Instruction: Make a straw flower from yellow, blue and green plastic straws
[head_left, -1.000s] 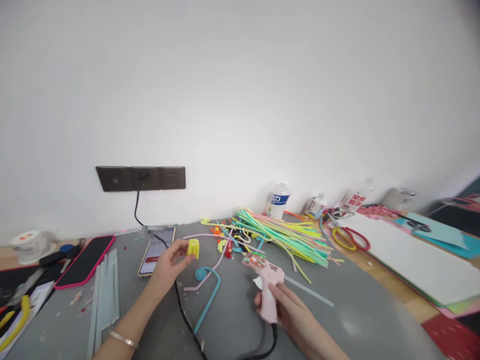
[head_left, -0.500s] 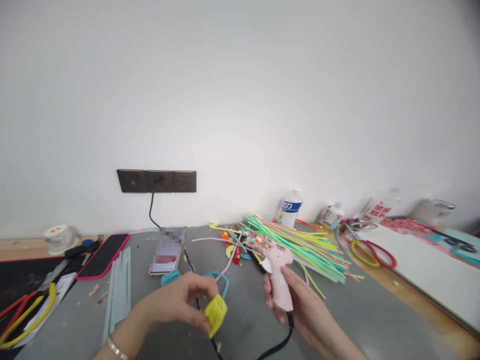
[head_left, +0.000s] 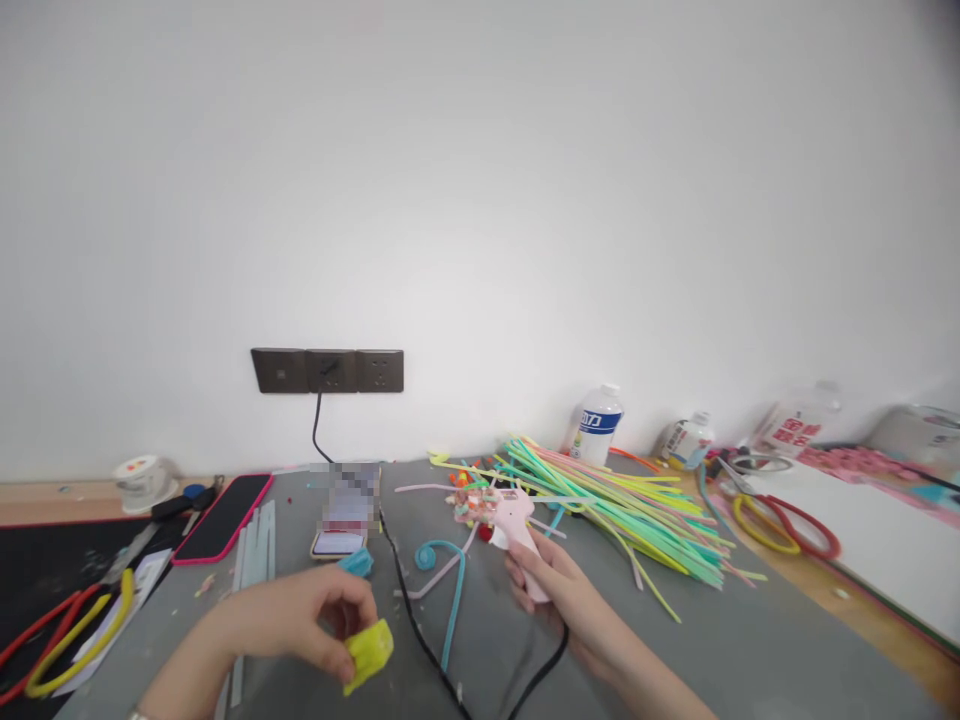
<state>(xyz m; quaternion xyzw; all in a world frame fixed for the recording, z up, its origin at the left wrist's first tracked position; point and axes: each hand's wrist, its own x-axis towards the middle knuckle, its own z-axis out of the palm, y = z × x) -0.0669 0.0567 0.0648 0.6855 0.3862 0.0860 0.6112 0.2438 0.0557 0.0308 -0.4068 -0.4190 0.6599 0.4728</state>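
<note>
My left hand [head_left: 300,620] pinches a small, boxy yellow piece [head_left: 369,655] between thumb and fingers, above the grey work mat. Just behind those fingers lies a blue piece [head_left: 356,563] of similar look. In my right hand [head_left: 551,580] is a pink hot glue gun [head_left: 517,530], its nozzle end pointing left and decorated with blobs; the fingers wrap round its handle. A black cord [head_left: 544,670] runs down from the handle. Between the hands, a blue pipe cleaner [head_left: 456,590] with a coiled end rests on the mat, beside pale pink ones [head_left: 442,580].
A heap of coloured pipe cleaners [head_left: 622,510] spreads at the right, before a white bottle [head_left: 596,425]. Phones [head_left: 225,520], translucent glue sticks [head_left: 256,545] and scissors [head_left: 79,630] lie left. More scissors [head_left: 787,525] lie far right. The plugged-in cord [head_left: 316,430] hangs from the wall socket.
My left hand has moved left with the yellow piece, away from the glue gun. The glue gun has swung left and tilted over more. The view has shifted slightly.
</note>
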